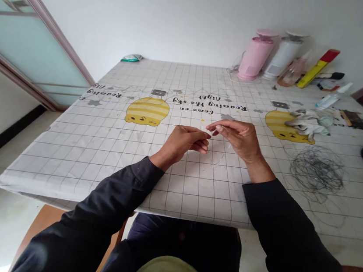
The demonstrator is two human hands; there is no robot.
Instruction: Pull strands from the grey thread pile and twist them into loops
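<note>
Over the middle of the table, my left hand (183,143) is closed in a pinch, thumb against forefinger, on a fine strand. My right hand (239,138) is closed too, its thumb and fingertips pinching the same thin strand close to the left fingertips. A slack loop of that thin strand (218,161) hangs below and between the hands; it is pale and hard to follow. Whether it is thread or wire I cannot tell. To the right of my right forearm lies a loose tangle of thin dark strands (318,170), with stray ends spreading toward the table's front edge.
A checked tablecloth (99,161) with yellow bear prints covers the table. Crumpled cloth gloves (309,123) lie beyond the tangle. Along the wall stand a pink cylinder (255,59), a white cylinder (282,58), bottles and a yellow-red tube (317,71). A green packet (132,58) sits at back left.
</note>
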